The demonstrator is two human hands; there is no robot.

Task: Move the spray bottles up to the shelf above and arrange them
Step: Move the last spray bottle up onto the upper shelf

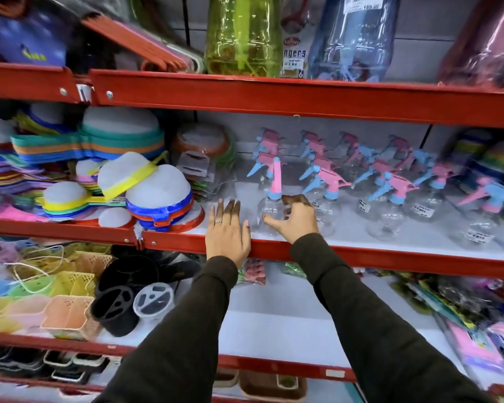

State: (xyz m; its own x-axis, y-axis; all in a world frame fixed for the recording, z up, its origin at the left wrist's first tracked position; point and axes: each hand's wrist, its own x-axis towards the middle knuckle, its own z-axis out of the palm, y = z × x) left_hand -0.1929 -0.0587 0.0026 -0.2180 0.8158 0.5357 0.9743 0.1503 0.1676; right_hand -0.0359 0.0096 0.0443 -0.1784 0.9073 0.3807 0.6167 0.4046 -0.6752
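Several clear spray bottles (389, 212) with pink and blue trigger heads stand in rows on the white middle shelf (419, 238). My right hand (298, 221) wraps around the front-left spray bottle (269, 206), thumb across its front and fingers curled at its right side; it stands upright on the shelf. My left hand (227, 235) lies flat on the shelf's red front rail, fingers stretched forward and holding nothing. The shelf above (274, 94) has a red front rail.
On the shelf above stand a large green bottle (243, 33), a large blue bottle (352, 39), hangers (134, 36) and wrapped goods. Stacked colourful strainers (157, 196) fill the middle shelf's left side. Plastic baskets and black holders (120, 303) sit on the shelf below.
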